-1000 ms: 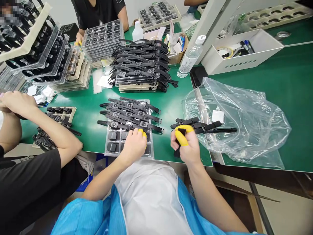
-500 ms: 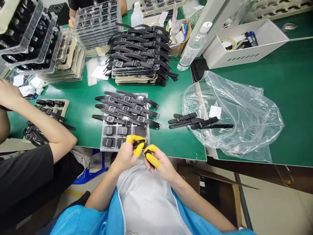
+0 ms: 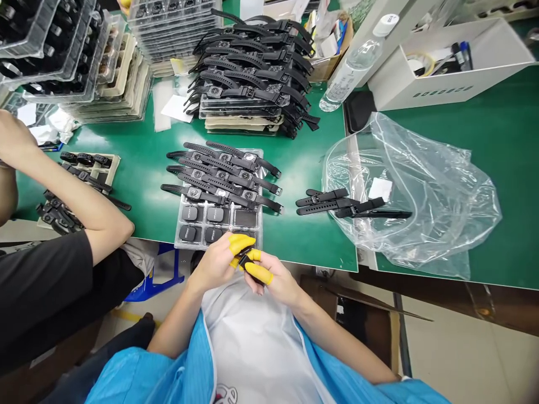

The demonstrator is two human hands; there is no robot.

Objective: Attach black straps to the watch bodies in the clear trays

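Yellow finger covers sit on the fingertips of both hands. My left hand [image 3: 219, 259] pinches a dark watch body, mostly hidden by the fingers. Against it, my right hand [image 3: 269, 274] grips a black watch strap [image 3: 249, 267], whose end meets the watch body. Just beyond the hands lies a clear plastic tray [image 3: 180, 227]. Its front compartments hold square black watch bodies [image 3: 215, 214], and one compartment [image 3: 246, 217] at the right has no watch body. Several watches with straps fitted [image 3: 222, 175] lie across the tray's far rows.
Loose black straps [image 3: 322, 207] lie to the right, partly on a clear plastic bag [image 3: 438, 202]. Behind the tray rises a stack of strapped watches [image 3: 252, 73]. A bottle [image 3: 357, 64] and a white box [image 3: 446, 73] stand back right. At left, a co-worker's arm [image 3: 76, 191] rests by another tray.
My two hands have come together, bringing the strap end against the watch body. The view has shifted slightly, so the table items sit higher and mostly farther right.
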